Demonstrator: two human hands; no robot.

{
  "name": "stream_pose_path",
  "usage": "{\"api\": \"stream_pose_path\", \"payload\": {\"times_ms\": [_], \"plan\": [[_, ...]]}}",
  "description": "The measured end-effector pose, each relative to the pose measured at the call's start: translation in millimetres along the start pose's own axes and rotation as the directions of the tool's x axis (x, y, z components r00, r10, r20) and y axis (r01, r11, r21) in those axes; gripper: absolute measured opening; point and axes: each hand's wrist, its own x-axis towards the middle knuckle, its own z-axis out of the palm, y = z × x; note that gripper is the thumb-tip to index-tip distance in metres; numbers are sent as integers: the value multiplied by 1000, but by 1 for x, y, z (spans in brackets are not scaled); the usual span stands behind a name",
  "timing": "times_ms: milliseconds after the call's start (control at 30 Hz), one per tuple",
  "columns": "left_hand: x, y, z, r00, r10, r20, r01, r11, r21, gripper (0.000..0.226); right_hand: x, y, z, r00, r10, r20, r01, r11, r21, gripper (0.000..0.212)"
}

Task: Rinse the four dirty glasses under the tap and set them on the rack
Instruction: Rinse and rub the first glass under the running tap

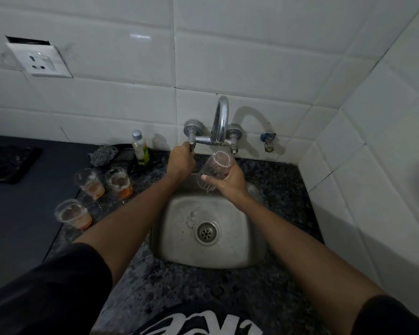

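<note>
My right hand (228,181) grips a clear glass (217,168), tilted with its mouth up under the chrome tap spout (221,117). A thin stream of water runs from the spout into it. My left hand (180,160) is closed on the tap's left handle (191,143). Three dirty glasses with orange residue stand on the counter to the left of the sink: one (88,182), one (119,182) beside it, and one (72,213) nearer to me. No rack is in view.
The steel sink (247,238) with its drain (207,232) lies below my hands in a speckled granite counter (179,286). A soap bottle (140,147) and a steel scrubber (103,153) sit at the back left. A dark mat (7,163) lies far left. White tiled walls close the back and right.
</note>
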Motion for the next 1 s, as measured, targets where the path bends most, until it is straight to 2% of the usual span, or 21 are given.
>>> {"api": "stream_pose_path", "payload": {"times_ms": [300, 433, 600, 1000], "plan": [[-11, -1, -3, 1000, 7, 14, -7, 1000, -12, 21, -7, -6, 0, 993, -117, -18, 114, 985, -131, 68], [-16, -4, -5, 999, 21, 25, -20, 999, -38, 24, -11, -7, -1, 994, -110, 14, 111, 978, -174, 71], [-25, -6, -9, 999, 28, 27, -26, 996, -86, 30, -16, -7, 2, 990, -130, -49, 120, 979, -166, 75], [-45, -5, -17, 997, 69, 40, -67, 996, -57, 39, -20, -4, 0, 991, -111, -77, 94, 975, -202, 72]]}}
